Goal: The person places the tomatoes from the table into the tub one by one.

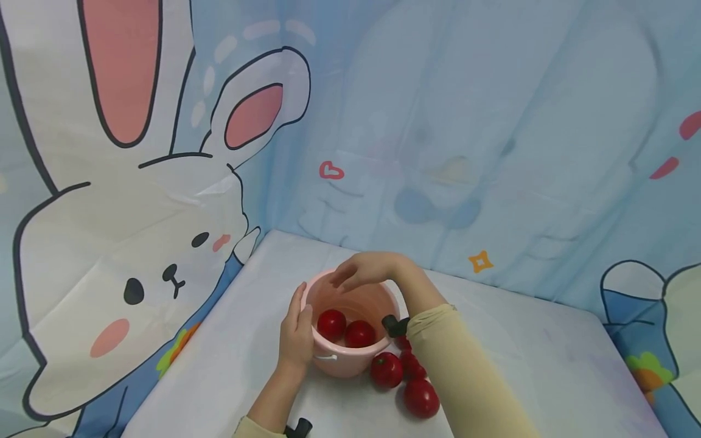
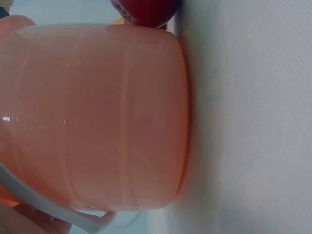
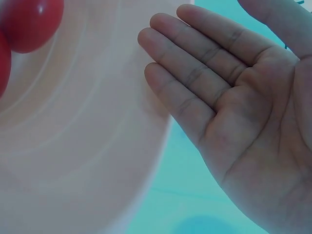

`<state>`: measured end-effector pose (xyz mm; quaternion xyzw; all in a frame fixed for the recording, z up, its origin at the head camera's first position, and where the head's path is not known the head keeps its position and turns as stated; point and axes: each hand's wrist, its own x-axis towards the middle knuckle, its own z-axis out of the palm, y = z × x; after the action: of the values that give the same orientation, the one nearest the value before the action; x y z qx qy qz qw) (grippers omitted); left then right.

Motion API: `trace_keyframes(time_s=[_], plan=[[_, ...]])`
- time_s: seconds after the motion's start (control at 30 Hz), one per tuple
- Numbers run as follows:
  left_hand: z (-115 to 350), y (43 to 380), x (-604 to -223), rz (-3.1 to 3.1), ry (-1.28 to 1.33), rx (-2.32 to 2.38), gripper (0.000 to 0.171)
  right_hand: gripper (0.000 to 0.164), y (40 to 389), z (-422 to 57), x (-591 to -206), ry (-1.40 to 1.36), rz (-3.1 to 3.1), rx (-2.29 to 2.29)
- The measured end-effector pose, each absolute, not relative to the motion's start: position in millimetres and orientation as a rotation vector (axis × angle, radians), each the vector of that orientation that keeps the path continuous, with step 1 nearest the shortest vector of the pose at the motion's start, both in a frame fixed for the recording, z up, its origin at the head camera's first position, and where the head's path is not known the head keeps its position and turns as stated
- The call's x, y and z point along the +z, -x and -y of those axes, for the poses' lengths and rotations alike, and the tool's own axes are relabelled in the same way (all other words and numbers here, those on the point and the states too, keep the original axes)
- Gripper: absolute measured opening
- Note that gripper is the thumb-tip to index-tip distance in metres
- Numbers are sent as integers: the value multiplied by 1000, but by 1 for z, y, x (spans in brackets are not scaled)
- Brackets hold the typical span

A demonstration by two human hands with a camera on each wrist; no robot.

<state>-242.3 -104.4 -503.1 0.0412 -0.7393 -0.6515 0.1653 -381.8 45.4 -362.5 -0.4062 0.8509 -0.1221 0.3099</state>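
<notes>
A pink bucket (image 1: 345, 364) stands upright on the white table, with two shiny round red fruits (image 1: 359, 334) inside. My left hand (image 1: 296, 340) rests against the bucket's left side, its fingers extended up along the rim. Part of that hand (image 2: 34, 219) shows beside the pale handle (image 2: 48, 204) in the left wrist view. Over the bucket's far rim, my right hand (image 1: 367, 271) reaches in from the right. Its palm and straight fingers (image 3: 195, 78) hold nothing in the right wrist view, apart from the red fruits.
Outside the bucket, at its near right, lie several red fruits, among them a round one with a stem mark (image 1: 386, 370), a larger one (image 1: 421, 398) and smaller ones (image 1: 411, 365) partly behind my right sleeve. A blue cartoon-printed cloth (image 1: 493, 152) hangs behind the table.
</notes>
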Motion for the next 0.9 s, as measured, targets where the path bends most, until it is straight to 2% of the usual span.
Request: trace_keyframes(time_s=[0.9], plan=[[102, 241, -504, 2098, -140, -1824, 47, 45, 368, -94, -343, 1054, -2378, -481]])
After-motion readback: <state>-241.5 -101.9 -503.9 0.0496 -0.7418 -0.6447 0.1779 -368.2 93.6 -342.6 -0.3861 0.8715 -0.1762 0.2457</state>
